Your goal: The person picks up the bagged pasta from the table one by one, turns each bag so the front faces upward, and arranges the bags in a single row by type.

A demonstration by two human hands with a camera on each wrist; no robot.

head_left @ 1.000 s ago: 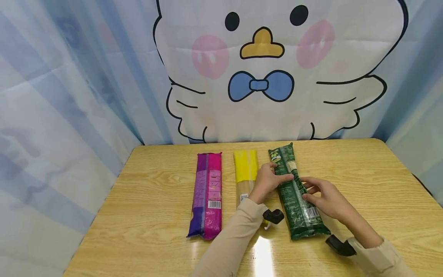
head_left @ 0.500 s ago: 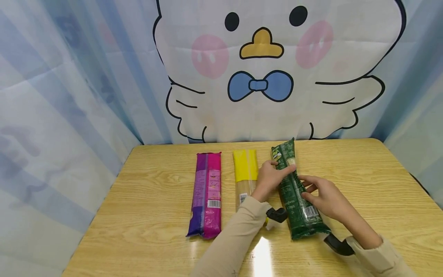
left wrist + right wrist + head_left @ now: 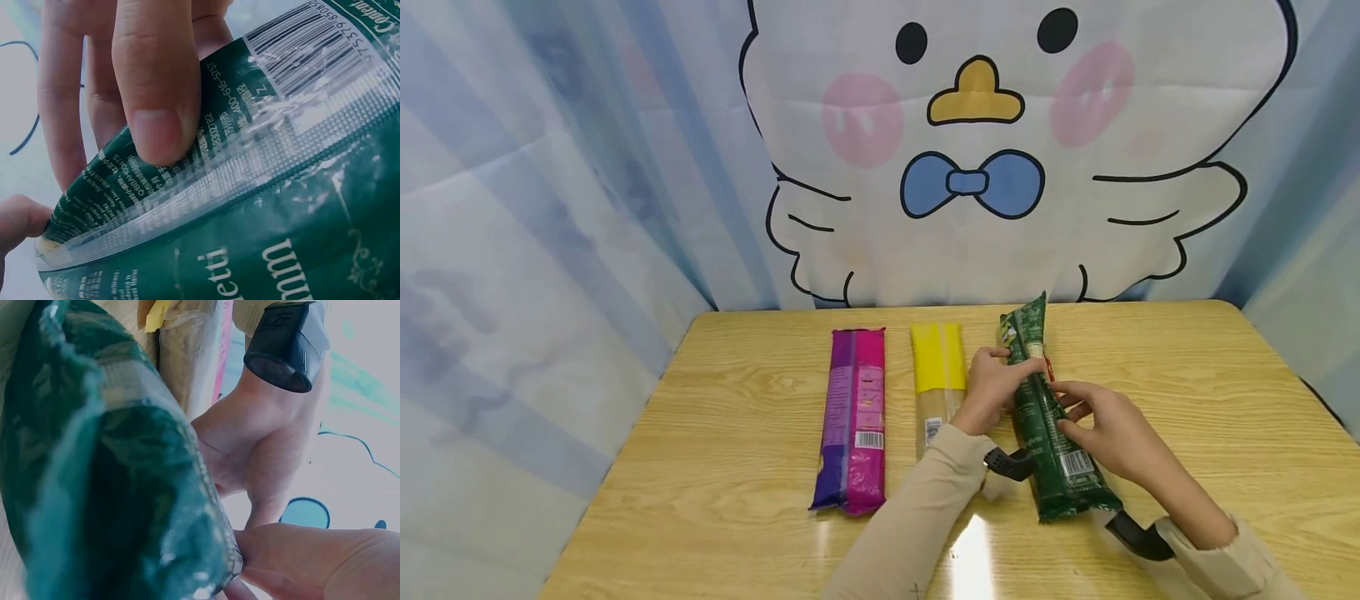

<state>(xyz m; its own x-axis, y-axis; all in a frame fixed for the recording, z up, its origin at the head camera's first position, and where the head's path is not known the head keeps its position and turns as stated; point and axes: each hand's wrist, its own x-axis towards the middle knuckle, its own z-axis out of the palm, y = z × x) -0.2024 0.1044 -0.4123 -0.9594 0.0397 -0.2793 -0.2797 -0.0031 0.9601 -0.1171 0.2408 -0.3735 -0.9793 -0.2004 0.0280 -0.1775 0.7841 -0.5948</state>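
Note:
A green plastic pack of spaghetti [image 3: 1054, 450], its back seam and barcode showing, lies lengthwise on the right half of the table, tilted onto its side. My left hand [image 3: 991, 390] grips it near its far part, thumb over the top. On its right edge, my right hand [image 3: 1108, 429] pinches the pack. In the left wrist view the right thumb [image 3: 156, 125] presses the green film beside the barcode [image 3: 306, 50]. The near end of the spaghetti pack [image 3: 144, 487] fills much of the right wrist view, beside the right hand [image 3: 312, 556].
Left of my hands lies a yellow-topped clear pack [image 3: 938, 358], partly hidden by my left arm. Farther left is a pink and purple pack [image 3: 853, 417]. The wooden table [image 3: 715, 467] ends at a curtain [image 3: 970, 258] with a cartoon print.
The far end of the green spaghetti pack has lifted and shifted right, and the pack has rolled so less of its back shows. My left hand moved slightly with it; the right stayed nearly in place.

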